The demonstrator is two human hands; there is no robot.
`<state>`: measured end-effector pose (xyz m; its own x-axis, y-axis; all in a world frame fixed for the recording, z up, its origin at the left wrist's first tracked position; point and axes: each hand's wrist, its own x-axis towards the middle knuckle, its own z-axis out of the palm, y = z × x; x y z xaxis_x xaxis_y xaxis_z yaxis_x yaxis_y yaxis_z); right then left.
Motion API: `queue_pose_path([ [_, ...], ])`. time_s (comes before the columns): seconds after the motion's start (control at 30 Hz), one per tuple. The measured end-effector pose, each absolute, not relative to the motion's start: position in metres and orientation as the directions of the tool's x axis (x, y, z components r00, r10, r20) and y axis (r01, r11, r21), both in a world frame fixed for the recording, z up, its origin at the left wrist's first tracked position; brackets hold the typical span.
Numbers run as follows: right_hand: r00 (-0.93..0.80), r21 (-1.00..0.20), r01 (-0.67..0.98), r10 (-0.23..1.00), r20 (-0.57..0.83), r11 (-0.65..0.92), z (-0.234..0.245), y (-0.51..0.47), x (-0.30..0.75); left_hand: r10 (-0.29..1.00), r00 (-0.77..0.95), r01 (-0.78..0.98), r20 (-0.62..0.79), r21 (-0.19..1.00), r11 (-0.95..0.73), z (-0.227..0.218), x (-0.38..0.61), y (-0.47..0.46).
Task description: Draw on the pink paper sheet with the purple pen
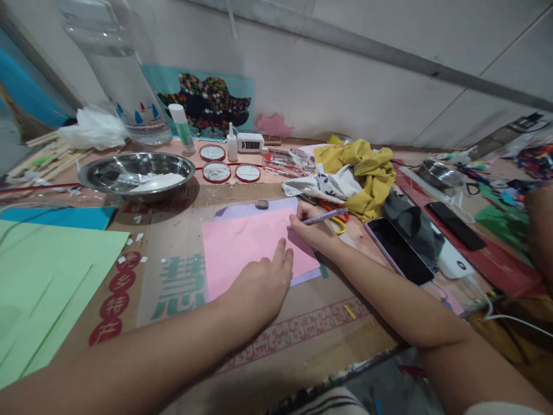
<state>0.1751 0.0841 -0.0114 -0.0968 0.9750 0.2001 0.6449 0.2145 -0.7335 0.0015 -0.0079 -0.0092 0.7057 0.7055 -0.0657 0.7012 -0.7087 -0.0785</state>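
A sheet of pink paper [233,248] lies on top of a purple sheet [280,206] on the cardboard-covered table. Faint curved lines show near the pink sheet's top right. My right hand [309,227] grips a purple pen [326,216], its tip end by the right part of the pink paper. Pressed on the lower part of that sheet is my left hand [263,279], its index finger stretched toward the drawn lines and holding nothing. A small grey eraser-like lump [261,204] rests at the paper's top edge.
Green sheets [52,294] lie at left, below a metal bowl [138,176]. Small round dishes [216,172], a glue bottle [232,144] and a glue stick [181,129] stand behind. Yellow cloth [358,173], scissors [339,225] and a phone [400,251] are at right.
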Motion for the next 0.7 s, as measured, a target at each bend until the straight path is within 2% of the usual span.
queue_pose_path([
  [0.33,-0.139,-0.729,0.643,0.971,0.192,0.236,-0.016,0.085,0.176,0.703,0.710,0.700,-0.043,-0.069,-0.711,-0.008,0.001,-0.009],
  [0.7,-0.148,-0.737,0.633,0.971,0.187,0.238,-0.016,0.086,0.176,0.671,0.730,0.678,-0.127,0.016,-0.735,0.001,0.002,-0.010],
])
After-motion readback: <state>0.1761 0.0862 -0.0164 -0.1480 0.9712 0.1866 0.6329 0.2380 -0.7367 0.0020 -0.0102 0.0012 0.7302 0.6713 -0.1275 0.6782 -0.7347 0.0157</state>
